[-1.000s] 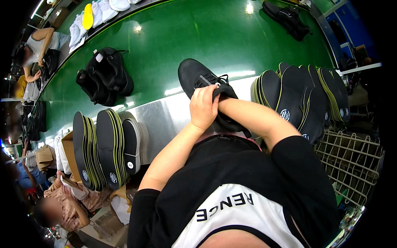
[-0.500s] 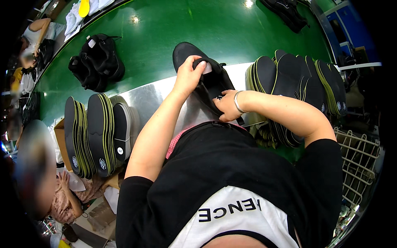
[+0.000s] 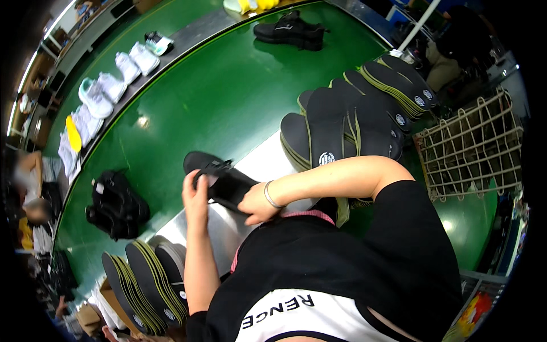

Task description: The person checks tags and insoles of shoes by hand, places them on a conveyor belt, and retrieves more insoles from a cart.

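A black shoe (image 3: 228,185) is held over the metal strip in front of me, its toe pointing away and to the left. My left hand (image 3: 196,196) grips the side of its opening, thumb by the pale patch inside. At the heel end, my right hand (image 3: 259,204) is closed on the collar with its fingertips partly hidden in the opening; a silver bangle circles that wrist. Stacked black insoles with yellow-green edges (image 3: 154,279) stand beside my left forearm. More black insoles (image 3: 325,137) lie in overlapping stacks beyond my right forearm.
On the green table (image 3: 199,108) a pair of black shoes (image 3: 117,202) rests at left, another black shoe pair (image 3: 289,33) at the far side. White shoes (image 3: 94,97) line a ledge beyond. A wire basket (image 3: 473,148) hangs at right. Other people are at far left.
My view has turned to the right, so the surroundings shift in the picture. Both hands still hold the black shoe, and my right hand remains at its heel end.
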Demonstrator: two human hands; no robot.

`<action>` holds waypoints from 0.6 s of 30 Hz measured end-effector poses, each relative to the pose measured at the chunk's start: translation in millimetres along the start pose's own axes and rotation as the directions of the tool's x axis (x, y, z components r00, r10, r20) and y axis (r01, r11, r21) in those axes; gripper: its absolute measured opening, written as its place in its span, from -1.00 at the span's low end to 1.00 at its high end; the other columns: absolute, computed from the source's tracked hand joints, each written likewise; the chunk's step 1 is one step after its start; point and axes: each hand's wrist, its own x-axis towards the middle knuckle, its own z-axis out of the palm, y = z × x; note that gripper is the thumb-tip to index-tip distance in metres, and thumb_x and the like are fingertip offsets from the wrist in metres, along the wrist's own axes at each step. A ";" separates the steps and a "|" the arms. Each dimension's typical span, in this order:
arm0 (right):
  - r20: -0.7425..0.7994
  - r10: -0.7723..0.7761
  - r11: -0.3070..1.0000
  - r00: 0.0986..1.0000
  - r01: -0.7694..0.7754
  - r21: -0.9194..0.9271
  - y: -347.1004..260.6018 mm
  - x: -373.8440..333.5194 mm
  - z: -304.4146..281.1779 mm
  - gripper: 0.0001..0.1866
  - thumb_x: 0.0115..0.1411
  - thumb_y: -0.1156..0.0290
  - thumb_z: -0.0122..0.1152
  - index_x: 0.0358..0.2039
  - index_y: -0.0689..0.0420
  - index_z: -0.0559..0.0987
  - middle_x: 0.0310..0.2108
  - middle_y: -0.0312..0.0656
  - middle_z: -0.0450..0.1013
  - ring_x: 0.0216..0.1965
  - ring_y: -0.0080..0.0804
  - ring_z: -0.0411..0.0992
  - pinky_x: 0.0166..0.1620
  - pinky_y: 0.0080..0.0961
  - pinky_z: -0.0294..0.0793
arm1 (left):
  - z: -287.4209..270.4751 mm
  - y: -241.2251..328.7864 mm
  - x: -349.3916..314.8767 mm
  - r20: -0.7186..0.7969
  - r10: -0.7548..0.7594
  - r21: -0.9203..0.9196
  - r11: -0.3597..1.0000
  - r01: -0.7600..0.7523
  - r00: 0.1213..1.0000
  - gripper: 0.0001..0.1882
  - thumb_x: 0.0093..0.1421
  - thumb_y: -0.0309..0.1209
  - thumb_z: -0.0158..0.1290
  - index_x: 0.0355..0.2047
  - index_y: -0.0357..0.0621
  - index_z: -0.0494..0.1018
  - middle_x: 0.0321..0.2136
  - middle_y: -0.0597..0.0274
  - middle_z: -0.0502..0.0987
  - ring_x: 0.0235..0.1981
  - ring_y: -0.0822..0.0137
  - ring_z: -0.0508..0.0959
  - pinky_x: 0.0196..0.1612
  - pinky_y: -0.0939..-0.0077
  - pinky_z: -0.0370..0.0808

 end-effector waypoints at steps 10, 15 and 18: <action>-0.793 0.144 0.989 0.592 -0.111 0.098 122.9 -67.5 -88.6 -0.70 -0.02 0.28 -0.04 -0.28 0.15 0.45 -0.30 -0.07 0.41 -0.23 -0.15 0.36 -0.16 -0.35 0.34 | -123.8 21.2 -0.8 0.014 -0.065 -0.065 0.996 0.066 0.998 -0.83 0.09 -0.49 -0.07 -0.27 -0.22 0.31 -0.47 0.34 0.40 -0.48 0.54 0.39 -0.36 0.70 0.31; -0.794 0.542 0.760 0.275 -0.564 0.323 242.7 -99.4 -94.0 -0.66 -0.03 0.30 -0.04 -0.24 0.19 0.42 -0.22 0.01 0.36 -0.17 -0.11 0.33 -0.12 -0.34 0.33 | -123.8 0.7 -24.8 -0.151 -0.069 0.089 0.993 0.083 0.986 -0.78 0.02 -0.49 -0.03 -0.29 -0.26 0.33 -0.41 0.23 0.39 -0.36 0.44 0.38 -0.22 0.61 0.29; -0.680 0.726 0.503 0.099 -0.751 0.428 294.6 -124.3 -89.9 -0.61 -0.06 0.34 0.02 -0.18 0.18 0.33 -0.13 -0.04 0.29 -0.10 -0.15 0.27 -0.10 -0.31 0.32 | -109.9 -17.3 -31.7 -0.326 0.080 0.387 0.921 0.056 0.942 -0.67 0.00 -0.49 -0.01 -0.18 -0.28 0.27 -0.26 0.14 0.34 -0.20 0.30 0.33 -0.07 0.48 0.22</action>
